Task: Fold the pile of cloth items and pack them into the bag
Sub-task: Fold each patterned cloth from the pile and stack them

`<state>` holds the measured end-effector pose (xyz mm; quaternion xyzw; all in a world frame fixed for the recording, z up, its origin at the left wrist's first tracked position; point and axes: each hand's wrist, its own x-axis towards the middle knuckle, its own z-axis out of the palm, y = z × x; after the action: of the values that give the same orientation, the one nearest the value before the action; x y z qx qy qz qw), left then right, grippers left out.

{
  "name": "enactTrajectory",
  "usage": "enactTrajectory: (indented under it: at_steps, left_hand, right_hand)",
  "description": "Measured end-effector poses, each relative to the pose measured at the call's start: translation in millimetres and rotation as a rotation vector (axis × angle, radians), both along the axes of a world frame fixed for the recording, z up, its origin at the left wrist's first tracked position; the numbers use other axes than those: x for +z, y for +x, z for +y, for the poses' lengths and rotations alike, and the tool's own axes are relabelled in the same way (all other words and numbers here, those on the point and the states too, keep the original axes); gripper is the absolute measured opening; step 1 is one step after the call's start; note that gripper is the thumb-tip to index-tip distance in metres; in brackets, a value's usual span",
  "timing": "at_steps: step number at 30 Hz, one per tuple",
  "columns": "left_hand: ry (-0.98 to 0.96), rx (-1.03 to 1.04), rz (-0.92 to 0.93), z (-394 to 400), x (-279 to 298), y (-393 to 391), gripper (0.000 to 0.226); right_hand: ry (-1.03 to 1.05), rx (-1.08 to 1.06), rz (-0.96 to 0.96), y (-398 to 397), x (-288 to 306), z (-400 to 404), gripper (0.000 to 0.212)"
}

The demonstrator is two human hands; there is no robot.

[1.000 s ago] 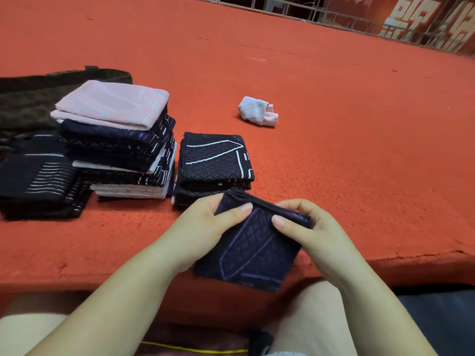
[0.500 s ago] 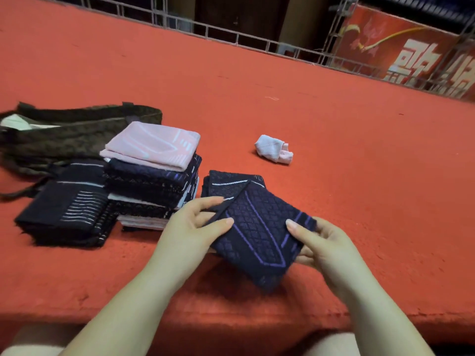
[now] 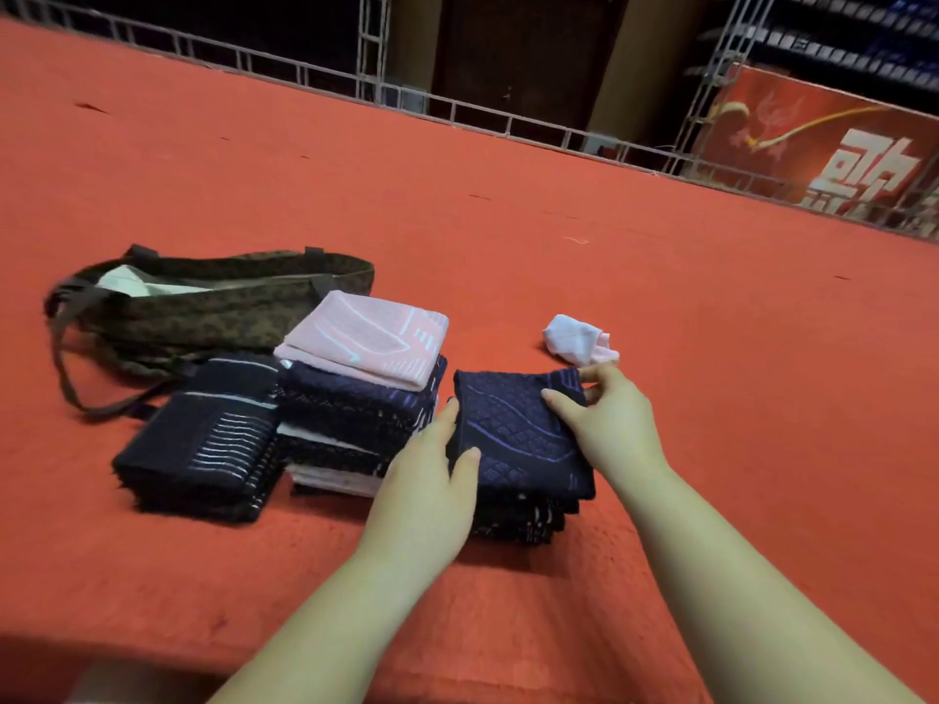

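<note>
My right hand (image 3: 607, 429) pinches the far right corner of the folded navy cloth (image 3: 513, 434), thumb on top and the fingertips curled under the edge. My left hand (image 3: 432, 485) lies against the left side of the same cloth, the fingers almost straight and the thumb resting on its top face; it presses, it does not grasp. This cloth is a soft square with a quilted diamond texture and thin purple lines, and it lies on top of a short stack of dark cloths (image 3: 523, 520) near the edge of the red carpet surface (image 3: 711, 348).

Just to the left stands a taller stack (image 3: 355, 424), dark and white layers with a smooth pink cloth (image 3: 366, 337) on top. Further left is a flat dark pile with white stripes (image 3: 203, 444). Behind them the bag (image 3: 213, 307), olive and speckled, lies open on its side with its long strap loose. One small crumpled white cloth (image 3: 579, 340) lies beyond my right hand, not yet folded.
</note>
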<state>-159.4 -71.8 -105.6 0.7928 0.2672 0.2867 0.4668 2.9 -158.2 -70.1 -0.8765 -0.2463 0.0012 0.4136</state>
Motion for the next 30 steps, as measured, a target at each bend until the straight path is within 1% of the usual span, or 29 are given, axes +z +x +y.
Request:
enactTrajectory:
  at_steps: [3,8,10,13,14,16,19,22,24,26,28,29,30]
  left_hand:
    - [0.08,0.017,0.057,-1,3,-2,0.054]
    - [0.234,0.033,0.038,-3,1,-9,0.056]
    - [0.215,0.019,0.013,-4,-1,-9,0.055]
    - [0.125,0.024,-0.077,-5,-1,-4,0.054]
    - [0.136,0.032,-0.108,-5,-1,-3,0.054]
    - [0.218,0.036,-0.141,-6,-1,-2,0.053]
    - [0.267,0.042,-0.114,-2,-5,0,0.051]
    - [0.291,0.042,-0.055,2,-10,4,0.05]
    - [0.384,0.06,-0.037,0,-9,2,0.049]
    - [0.524,0.041,-0.109,-4,-4,0,0.05]
    - [0.603,-0.006,-0.187,-11,5,4,0.052]
    - [0.62,-0.017,-0.184,-13,12,10,0.052]
    - [0.629,-0.023,-0.141,-16,19,16,0.053]
  right_hand:
    - [0.009,-0.004,0.005,-3,-5,2,0.028]
    - [0.058,0.068,0.066,-13,-9,-12,0.056]
    - [0.082,0.108,0.078,-17,-12,-19,0.061]
    - [0.157,0.141,0.015,-19,-18,-22,0.06]
    - [0.184,0.152,-0.013,-20,-19,-22,0.059]
    - [0.229,0.177,-0.053,-20,-20,-21,0.057]
    - [0.26,0.191,-0.066,-16,-23,-18,0.056]
    - [0.204,0.166,-0.033,-11,-29,-13,0.052]
    - [0.185,0.112,-0.006,-9,-33,-14,0.053]
    - [0.179,0.096,-0.089,-9,-34,-18,0.054]
    - [0.174,0.15,-0.206,-10,-30,-22,0.049]
    - [0.156,0.191,-0.25,-10,-27,-23,0.048]
    - [0.121,0.232,-0.277,-9,-25,-23,0.047]
